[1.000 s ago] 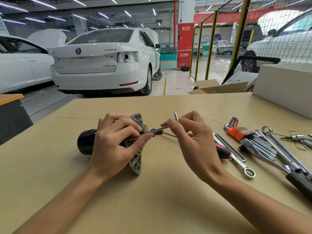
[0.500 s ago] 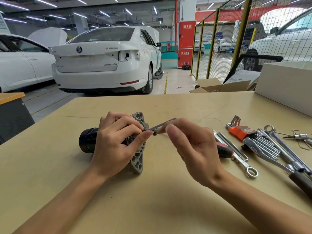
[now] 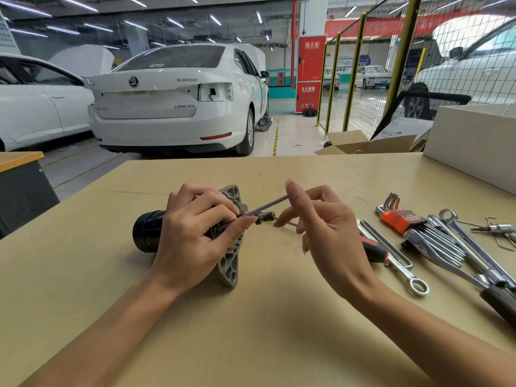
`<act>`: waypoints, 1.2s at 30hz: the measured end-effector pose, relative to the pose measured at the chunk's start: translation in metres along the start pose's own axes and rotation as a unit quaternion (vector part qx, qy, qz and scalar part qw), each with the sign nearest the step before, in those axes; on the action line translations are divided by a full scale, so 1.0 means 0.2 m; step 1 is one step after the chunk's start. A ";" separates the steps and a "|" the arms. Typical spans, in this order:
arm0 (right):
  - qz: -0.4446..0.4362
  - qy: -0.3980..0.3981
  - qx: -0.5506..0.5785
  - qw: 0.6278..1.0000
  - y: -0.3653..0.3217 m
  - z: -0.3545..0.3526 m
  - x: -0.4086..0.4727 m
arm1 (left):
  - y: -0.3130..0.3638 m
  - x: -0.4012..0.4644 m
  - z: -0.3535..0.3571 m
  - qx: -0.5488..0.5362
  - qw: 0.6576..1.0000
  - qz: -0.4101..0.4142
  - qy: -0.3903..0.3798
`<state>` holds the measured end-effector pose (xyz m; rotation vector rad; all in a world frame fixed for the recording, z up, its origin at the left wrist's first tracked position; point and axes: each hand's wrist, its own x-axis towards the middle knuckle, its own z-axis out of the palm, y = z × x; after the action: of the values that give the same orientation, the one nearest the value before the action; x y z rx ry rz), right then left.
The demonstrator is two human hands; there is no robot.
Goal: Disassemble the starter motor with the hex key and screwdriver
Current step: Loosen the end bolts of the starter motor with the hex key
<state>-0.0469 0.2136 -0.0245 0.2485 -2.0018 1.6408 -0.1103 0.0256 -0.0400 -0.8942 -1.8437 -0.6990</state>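
Tan workbench point(image 3: 279, 331) takes up most of the view, and everything's placed off the starter motor point(image 3: 227, 263) lying on its side about mid-table, black end pointing away to its left. Left hand point(image 3: 192, 238) wraps over the motor body, thumb and fingers pinching the hex key point(image 3: 268, 205) down at the housing. Right hand point(image 3: 326, 230) is just right of the motor, fingers loose and spread, the key's far end by its fingers; can't tell if it's actually touching. Red-handled screwdriver point(image 3: 374, 248) lies further right, partly behind that hand, then the orange hex key set point(image 3: 405, 219) and 2 or so wrenches point(image 3: 402, 272).
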 end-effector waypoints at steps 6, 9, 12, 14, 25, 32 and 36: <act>-0.039 -0.010 0.003 0.999 0.01 0.00 0.01 | 0.00 0.00 0.00 0.001 1.000 0.003 0.001; -0.092 -0.012 -0.021 0.995 0.03 0.00 0.00 | 0.00 0.00 0.00 0.004 1.000 0.005 -0.003; -0.137 -0.019 -0.025 0.990 0.04 0.02 -0.01 | 0.00 0.00 -0.01 0.003 1.000 0.001 -0.007; -0.150 -0.029 -0.029 0.988 0.04 0.02 -0.01 | 0.01 0.00 -0.01 -0.003 1.000 0.002 -0.008; -0.179 -0.055 0.059 0.981 0.01 0.01 -0.03 | 0.02 0.00 -0.01 0.008 1.000 0.011 0.001; -0.155 -0.014 0.079 0.985 0.02 0.01 -0.02 | 0.02 0.01 -0.01 0.011 1.000 0.009 0.001; -0.105 0.014 0.040 0.994 0.03 0.01 -0.01 | 0.01 0.01 0.00 0.010 1.000 0.003 0.002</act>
<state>-0.0491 0.2129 -0.0307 0.4474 -1.8240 1.5816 -0.1080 0.0267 -0.0384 -0.8843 -1.8417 -0.6766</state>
